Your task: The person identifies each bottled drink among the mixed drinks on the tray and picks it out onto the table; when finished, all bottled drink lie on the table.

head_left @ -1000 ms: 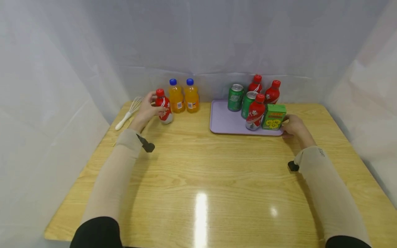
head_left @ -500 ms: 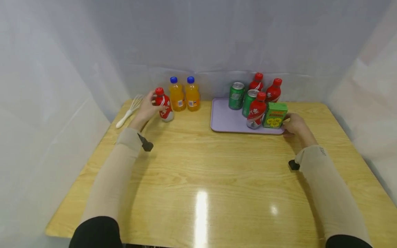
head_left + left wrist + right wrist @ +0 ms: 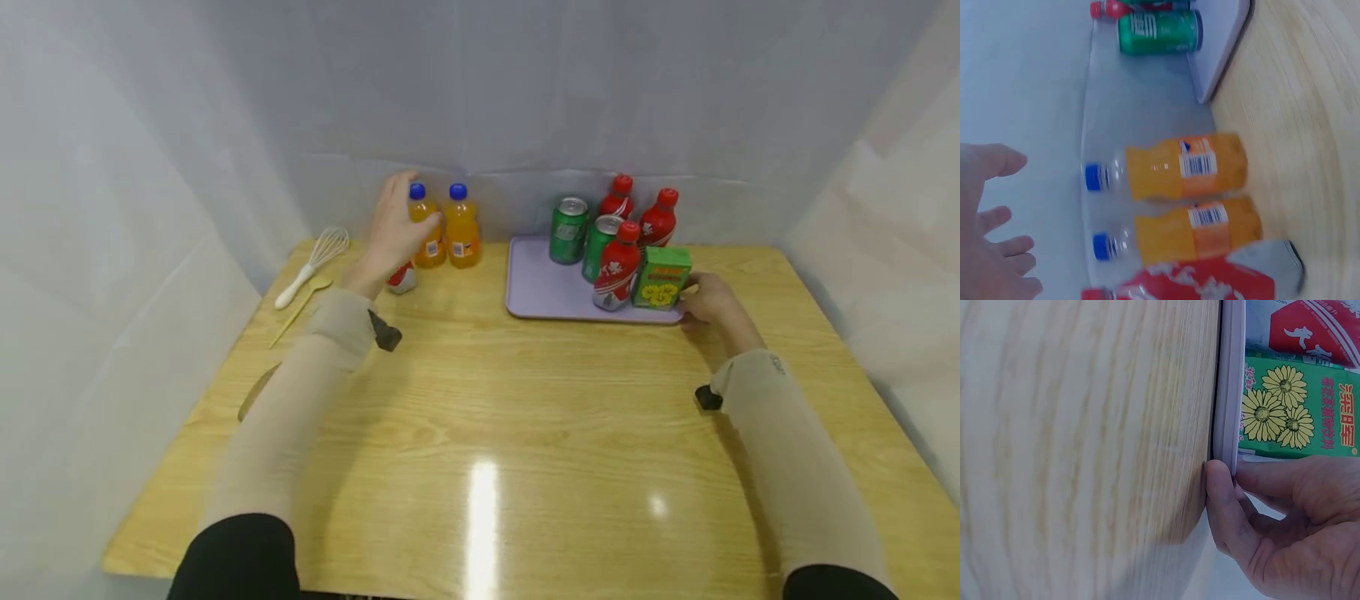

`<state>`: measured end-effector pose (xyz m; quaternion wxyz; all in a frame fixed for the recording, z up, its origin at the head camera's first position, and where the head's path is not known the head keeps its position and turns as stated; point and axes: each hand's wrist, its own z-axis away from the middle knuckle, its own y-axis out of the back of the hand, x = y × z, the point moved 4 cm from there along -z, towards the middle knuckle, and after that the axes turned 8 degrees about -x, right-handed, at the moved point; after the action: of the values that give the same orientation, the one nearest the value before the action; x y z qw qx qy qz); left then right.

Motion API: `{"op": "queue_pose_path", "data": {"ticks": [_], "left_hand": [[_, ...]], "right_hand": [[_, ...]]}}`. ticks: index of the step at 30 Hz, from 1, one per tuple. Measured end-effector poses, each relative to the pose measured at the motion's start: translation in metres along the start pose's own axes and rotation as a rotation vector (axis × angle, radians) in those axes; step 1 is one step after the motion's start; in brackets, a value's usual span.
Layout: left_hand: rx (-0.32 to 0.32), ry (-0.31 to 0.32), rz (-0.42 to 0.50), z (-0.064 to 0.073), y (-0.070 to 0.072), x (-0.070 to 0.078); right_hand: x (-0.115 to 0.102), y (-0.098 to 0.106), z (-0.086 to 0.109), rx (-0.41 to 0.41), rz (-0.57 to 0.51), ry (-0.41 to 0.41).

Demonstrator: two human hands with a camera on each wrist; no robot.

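While the left hand [image 3: 393, 229] hovers — right hand [image 3: 716, 305] pinches the tray [image 3: 540, 287].

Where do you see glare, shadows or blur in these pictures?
Head view: a bright glare streak and a smaller spot on the table, shadows beside the left sleeve and right sleeve; left wrist view: bluish, the orange bottles and red bottle soft-edged; right wrist view: soft shadow low on the table, box fairly clear.

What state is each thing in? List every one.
Left hand: raised, holding nothing
Tray: loaded
Right hand: pinching the tray's edge
Red bottles: upright, capped
Orange bottles: upright, capped
Green cans: upright
Green carton: upright
Whisk: lying flat
Yellow spoon: lying flat
Brown object: partly hidden
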<state>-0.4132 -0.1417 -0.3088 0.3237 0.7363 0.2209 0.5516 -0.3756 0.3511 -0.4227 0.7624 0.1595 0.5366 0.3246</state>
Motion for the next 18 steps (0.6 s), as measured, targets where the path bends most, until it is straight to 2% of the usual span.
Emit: {"op": "queue_pose_path", "data": {"ticks": [4,10,13,18], "left_hand": [[0.052,-0.129,-0.057,-0.012,-0.024,0.030],[-0.027,-0.257,-0.064,-0.026,-0.085,0.067],[-0.088,-0.281,-0.061,-0.029,-0.115,0.082],[-0.191,-0.259,-0.057,-0.031,-0.156,0.097]], "right_hand": [[0.002,0.001,-0.001,0.008,-0.009,0.006],[0.005,0.002,-0.002,0.020,-0.017,0.003],[0.006,0.001,-0.004,0.011,-0.026,0.000],[0.009,0.000,-0.003,-0.003,-0.038,-0.021]]}}
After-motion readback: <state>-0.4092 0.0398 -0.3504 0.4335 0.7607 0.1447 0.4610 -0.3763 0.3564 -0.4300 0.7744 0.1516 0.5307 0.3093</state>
